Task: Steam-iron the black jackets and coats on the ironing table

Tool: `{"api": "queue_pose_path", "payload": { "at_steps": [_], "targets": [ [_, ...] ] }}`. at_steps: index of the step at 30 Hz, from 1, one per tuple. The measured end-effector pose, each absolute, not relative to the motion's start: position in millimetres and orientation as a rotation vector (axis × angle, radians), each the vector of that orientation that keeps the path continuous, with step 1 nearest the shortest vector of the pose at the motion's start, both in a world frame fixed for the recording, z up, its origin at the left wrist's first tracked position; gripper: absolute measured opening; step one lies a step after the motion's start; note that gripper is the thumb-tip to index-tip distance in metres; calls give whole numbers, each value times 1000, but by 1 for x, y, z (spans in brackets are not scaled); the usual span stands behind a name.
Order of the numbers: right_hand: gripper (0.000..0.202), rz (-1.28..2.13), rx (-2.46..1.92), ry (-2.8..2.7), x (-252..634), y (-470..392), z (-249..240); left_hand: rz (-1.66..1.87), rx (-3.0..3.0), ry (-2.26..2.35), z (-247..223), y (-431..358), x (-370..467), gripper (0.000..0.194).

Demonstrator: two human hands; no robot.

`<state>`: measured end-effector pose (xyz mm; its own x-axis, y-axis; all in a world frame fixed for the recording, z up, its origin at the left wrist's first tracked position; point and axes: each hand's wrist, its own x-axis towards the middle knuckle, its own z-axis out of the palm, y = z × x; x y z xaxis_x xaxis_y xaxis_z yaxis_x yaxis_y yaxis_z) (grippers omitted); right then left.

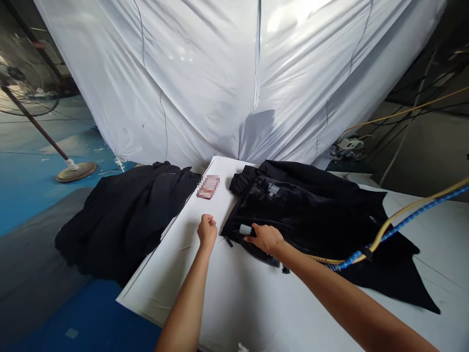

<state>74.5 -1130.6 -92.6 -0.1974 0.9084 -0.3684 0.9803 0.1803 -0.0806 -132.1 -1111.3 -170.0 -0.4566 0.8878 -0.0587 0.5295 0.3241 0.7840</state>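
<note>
A black jacket [311, 205] lies spread on the white table [227, 308], its dark, plush-looking lining and a small label facing up. My right hand [269, 238] is closed around a small tool with a pale grey end [245, 230], over the jacket's near left edge. The tool's exact kind is unclear. My left hand [207, 229] is curled closed above the bare tabletop, left of the jacket and apart from it; nothing shows in its fingers. A black cord end [229, 241] hangs off the jacket's edge between my hands.
Dark garments [128, 215] are heaped along the table's left side. A pixelated pinkish item [208, 187] lies near the table's far left edge. Yellow and blue hoses [381, 239] cross at right, passing behind my right forearm. White sheeting [205, 73] hangs behind; a fan stand [76, 171] is left.
</note>
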Motion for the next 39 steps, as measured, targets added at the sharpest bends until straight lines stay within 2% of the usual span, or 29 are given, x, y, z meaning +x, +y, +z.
{"api": "queue_pose_path", "payload": {
  "at_steps": [6,15,23,32,39],
  "targets": [
    [53,-447,1800,2273,54,-1110,-96,1270,1143,2064,-161,-1129,-114,19],
    [57,-466,1810,2202,106,-1132,-91,1310,1229,2018,-158,-1152,-93,15],
    [55,-441,1988,2025,214,-1168,-87,1175,1451,1887,-155,-1154,-34,24],
    [57,-459,2176,1836,321,-1205,-87,845,1707,1822,-144,-1169,47,21],
    [55,-557,2241,1758,357,-1226,-72,708,1789,1935,-166,-1174,51,27]
  ]
}}
